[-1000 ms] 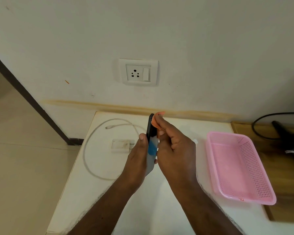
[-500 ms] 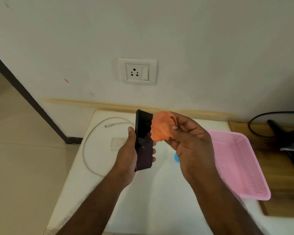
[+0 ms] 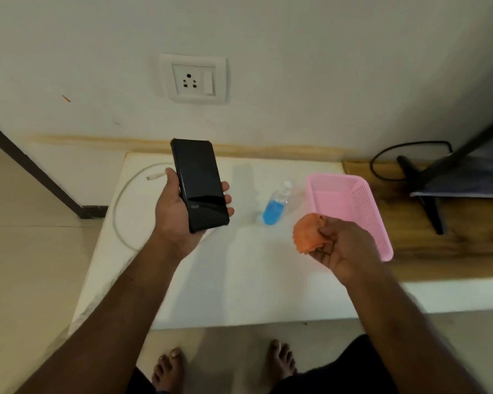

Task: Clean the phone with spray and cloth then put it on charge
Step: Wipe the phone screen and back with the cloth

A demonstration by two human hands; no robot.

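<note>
My left hand (image 3: 177, 214) grips a black phone (image 3: 199, 186) above the white table (image 3: 239, 280), dark screen facing up. My right hand (image 3: 339, 248) holds a crumpled orange cloth (image 3: 308, 231) off to the right, well apart from the phone. A small spray bottle with blue liquid (image 3: 276, 204) lies on the table between the two hands. A white charging cable (image 3: 125, 194) curves across the table's left side, its plug end (image 3: 155, 176) just left of my thumb. The charger block is hidden behind my left hand.
A white wall socket with a switch (image 3: 194, 79) sits on the wall above the table. A pink plastic basket (image 3: 350, 211) stands at the table's right edge. Beyond it is a wooden surface (image 3: 453, 245) with a black stand and cable (image 3: 410, 163). My bare feet show below.
My hands have drawn apart: the right hand carried the cloth down and right, off the phone. The left hand turned the phone screen-up. The view tilted down, revealing the spray bottle and my feet.
</note>
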